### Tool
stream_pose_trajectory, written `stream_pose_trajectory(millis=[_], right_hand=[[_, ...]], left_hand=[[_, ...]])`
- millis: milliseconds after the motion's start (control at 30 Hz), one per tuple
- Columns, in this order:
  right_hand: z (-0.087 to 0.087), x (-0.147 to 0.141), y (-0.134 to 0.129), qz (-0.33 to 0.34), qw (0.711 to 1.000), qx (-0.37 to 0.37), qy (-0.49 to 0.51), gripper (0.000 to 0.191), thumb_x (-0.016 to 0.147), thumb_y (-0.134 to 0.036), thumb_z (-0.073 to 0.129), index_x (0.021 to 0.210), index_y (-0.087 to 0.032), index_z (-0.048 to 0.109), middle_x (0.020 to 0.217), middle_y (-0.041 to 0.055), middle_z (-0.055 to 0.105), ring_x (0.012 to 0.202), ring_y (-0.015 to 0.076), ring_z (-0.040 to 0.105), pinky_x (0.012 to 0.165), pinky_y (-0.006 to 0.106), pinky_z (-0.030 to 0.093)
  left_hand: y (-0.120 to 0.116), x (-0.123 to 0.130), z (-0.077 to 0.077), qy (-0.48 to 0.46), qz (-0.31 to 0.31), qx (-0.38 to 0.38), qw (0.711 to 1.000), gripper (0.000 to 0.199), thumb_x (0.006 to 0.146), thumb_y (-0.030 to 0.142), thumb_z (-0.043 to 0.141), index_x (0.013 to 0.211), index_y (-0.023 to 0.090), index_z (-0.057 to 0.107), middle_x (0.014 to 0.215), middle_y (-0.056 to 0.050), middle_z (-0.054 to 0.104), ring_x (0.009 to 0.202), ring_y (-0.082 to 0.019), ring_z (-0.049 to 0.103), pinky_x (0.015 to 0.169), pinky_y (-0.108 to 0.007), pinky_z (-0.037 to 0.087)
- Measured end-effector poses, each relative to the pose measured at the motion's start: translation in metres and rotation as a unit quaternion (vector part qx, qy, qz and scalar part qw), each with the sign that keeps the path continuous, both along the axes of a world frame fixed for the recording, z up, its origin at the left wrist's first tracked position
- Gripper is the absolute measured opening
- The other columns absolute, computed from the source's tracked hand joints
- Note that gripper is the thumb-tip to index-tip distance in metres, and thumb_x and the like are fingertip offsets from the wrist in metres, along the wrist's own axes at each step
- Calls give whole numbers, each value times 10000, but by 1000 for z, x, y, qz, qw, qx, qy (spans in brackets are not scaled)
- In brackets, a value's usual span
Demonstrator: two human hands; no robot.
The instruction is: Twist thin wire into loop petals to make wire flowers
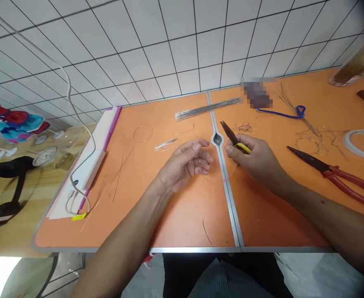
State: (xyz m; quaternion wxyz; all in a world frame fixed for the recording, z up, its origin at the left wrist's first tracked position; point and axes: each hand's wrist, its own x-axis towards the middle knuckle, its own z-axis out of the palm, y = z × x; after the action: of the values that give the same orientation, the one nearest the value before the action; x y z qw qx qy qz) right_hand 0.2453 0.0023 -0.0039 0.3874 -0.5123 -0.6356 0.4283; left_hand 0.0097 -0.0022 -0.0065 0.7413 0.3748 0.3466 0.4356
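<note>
My left hand [186,163] is held a little above the orange table, palm turned inward, its fingers curled around a thin wire [206,178]. Parts of that wire are hidden among the fingers. Just to the right, my right hand [258,161] grips a small pair of pliers [230,133] with dark jaws and yellow handles. The jaws point up and away to the left, with nothing visible between them. A thin curved strand shows below my right fingertips; whether it joins the wire in my left hand I cannot tell.
Around my hands lie a bundle of long wires [200,111], short wires [165,144], a wire ring [143,133], wire tangles [245,127], and red-handled pliers [329,170]. A white power strip [90,169] is left, a white ring [348,142] right. A metal seam [230,207] divides the table.
</note>
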Motion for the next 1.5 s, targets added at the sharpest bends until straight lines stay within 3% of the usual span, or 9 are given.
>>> stream_pose_trajectory(millis=[100, 167, 300, 467, 600, 767, 1300, 1500], right_hand=[[-2, -1, -1, 18, 1000, -14, -2, 205, 983, -413, 697, 918, -221, 669, 744, -25, 573, 668, 156, 501, 653, 325, 387], [-3, -1, 0, 52, 998, -23, -22, 244, 1000, -440, 693, 905, -216, 679, 737, -23, 581, 678, 157, 509, 657, 322, 374], [-3, -2, 0, 65, 997, -8, -35, 310, 1023, -493, 690, 907, -208, 719, 755, -13, 611, 707, 160, 519, 672, 319, 363], [-5, -5, -1, 73, 997, -13, 6, 194, 958, -411, 769, 932, -220, 760, 794, -8, 657, 738, 168, 549, 704, 321, 408], [-4, -4, -1, 49, 996, -42, 55, 208, 958, -422, 781, 918, -228, 715, 751, -14, 614, 690, 162, 542, 679, 319, 441], [-2, -3, 1, 65, 991, -77, 91, 256, 926, -460, 827, 936, -232, 711, 786, -3, 649, 699, 161, 570, 691, 319, 503], [-10, -6, 2, 66, 990, -77, 96, 259, 934, -461, 830, 962, -228, 721, 899, 32, 722, 792, 177, 641, 738, 325, 564], [-7, -6, 1, 74, 989, -85, 91, 293, 908, -477, 860, 927, -225, 709, 820, 7, 679, 741, 163, 606, 718, 316, 547]], left_hand=[[0, 2, -3, 34, 58, -3, 998, 391, 805, 333, 973, 1055, 158, 729, 843, -51, 812, 637, -117, 715, 643, -224, 588], [0, 4, -5, 63, 91, 13, 994, 338, 793, 309, 963, 962, 156, 713, 794, -37, 799, 570, -92, 658, 576, -202, 536], [-4, 9, -4, 122, 41, 38, 991, 258, 842, 309, 896, 893, 158, 693, 755, -44, 790, 463, -54, 498, 458, -192, 366], [-9, 15, -5, 134, -7, 28, 991, 297, 819, 307, 911, 967, 158, 702, 805, -93, 828, 467, -59, 482, 467, -205, 333], [-8, 17, -9, 117, 24, 10, 993, 260, 822, 312, 892, 922, 159, 707, 824, -83, 828, 487, -79, 533, 484, -224, 371], [-9, 22, -12, 142, 65, 39, 987, 206, 875, 328, 840, 843, 154, 733, 764, -62, 793, 463, -53, 376, 470, -237, 247], [-11, 23, -11, 142, 65, 16, 988, 181, 861, 307, 834, 803, 162, 744, 710, -45, 738, 458, -49, 325, 463, -253, 183], [-11, 26, -9, 159, 70, 41, 984, 191, 877, 327, 835, 806, 163, 768, 698, -43, 742, 460, -51, 323, 472, -260, 206]])
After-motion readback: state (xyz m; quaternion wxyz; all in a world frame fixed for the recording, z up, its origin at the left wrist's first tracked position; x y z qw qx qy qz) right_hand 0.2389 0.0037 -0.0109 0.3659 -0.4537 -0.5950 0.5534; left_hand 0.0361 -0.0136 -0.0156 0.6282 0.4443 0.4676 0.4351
